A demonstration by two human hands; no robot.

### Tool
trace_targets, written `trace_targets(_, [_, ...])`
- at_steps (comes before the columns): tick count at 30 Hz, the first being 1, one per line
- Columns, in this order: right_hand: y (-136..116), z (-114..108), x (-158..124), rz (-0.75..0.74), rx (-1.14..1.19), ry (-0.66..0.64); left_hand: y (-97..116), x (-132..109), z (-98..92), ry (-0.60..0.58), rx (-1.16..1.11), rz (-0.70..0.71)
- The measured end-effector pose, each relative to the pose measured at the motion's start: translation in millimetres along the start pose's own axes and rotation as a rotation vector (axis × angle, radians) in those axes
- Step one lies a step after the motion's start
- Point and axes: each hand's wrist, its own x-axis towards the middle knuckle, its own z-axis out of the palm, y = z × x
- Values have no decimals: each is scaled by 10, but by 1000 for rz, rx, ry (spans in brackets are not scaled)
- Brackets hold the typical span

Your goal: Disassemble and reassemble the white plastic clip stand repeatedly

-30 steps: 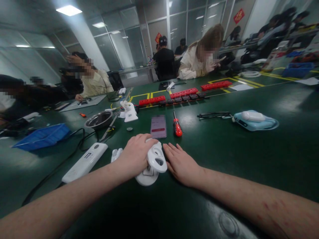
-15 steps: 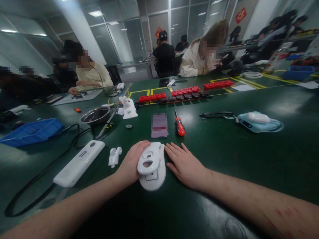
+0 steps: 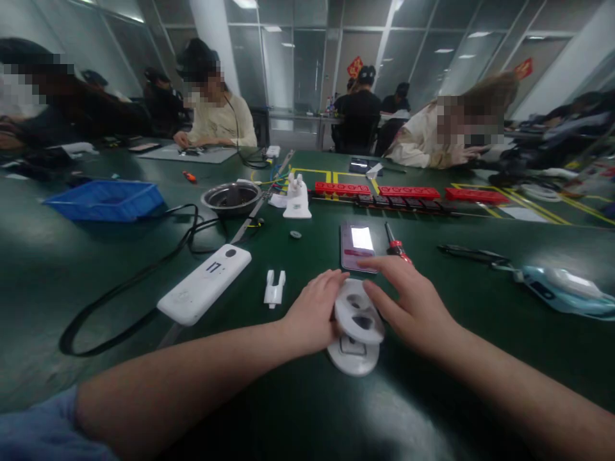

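My left hand [image 3: 314,314] is closed around the left side of a white plastic stand [image 3: 346,315], which has an oval top with a round hole and a half-moon hole above a rounded base. My right hand [image 3: 416,304] hovers at the stand's right side, fingers stretched and apart. Its thumb reaches the upper right edge of the oval top, though I cannot tell whether it presses there. The index fingertip overlaps the lower edge of a phone [image 3: 352,255]. Behind that hand, a red and black screwdriver [image 3: 394,244] is partly covered.
Left of my hands lie a white forked part [image 3: 274,291] and a white power bank-like device [image 3: 204,285] with a black cable. Beyond are a blue tray [image 3: 103,208], a metal bowl [image 3: 230,208], another white stand [image 3: 297,202] and red strips [image 3: 408,193]. A light-blue device [image 3: 562,294] sits right.
The view has swung left, so the scene sits further right. My right hand has risen from the table to the stand's right side. The oval top looks tilted differently. My left hand stays on the stand.
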Motion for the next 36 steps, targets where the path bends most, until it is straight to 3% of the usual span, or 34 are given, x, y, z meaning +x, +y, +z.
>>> trace_targets(4, [-403,194,642,204,-68,-452,29,8,-45,-38,-28,72])
trace_targets(7, [-575,500,1004,231,-59,-594,61,4,-82,-46,-14,16])
trace_targets(11, [-702,831,1200,241,48,-671,80,-8,-101,-38,8,-34])
trace_targets(14, [-728,818,1198,284,213,-675,59,-10,-93,-62,-11,-66])
trace_targets(17, [-601,519,1109,325,423,-604,24,-9,-80,-13,-48,-18])
trace_targets(20, [-305,89,915,369,597,-410,1,-12,-75,25,-54,45])
trace_targets(21, [-190,-32,830,434,771,-305,-2,-13,-75,25,-59,50])
trace_targets(23, [22,-185,649,551,908,-223,0,-14,-75,17,-73,45])
trace_targets(25, [178,-195,491,645,971,-212,5,-11,-73,5,-82,28])
trace_targets(28, [282,-27,373,705,1010,-231,9,3,-67,-19,-87,2])
trace_targets(32, [277,172,395,708,1036,-266,8,25,-60,-38,-84,-5])
trace_targets(36, [248,194,419,647,1016,-242,14,43,-58,-46,-74,-2])
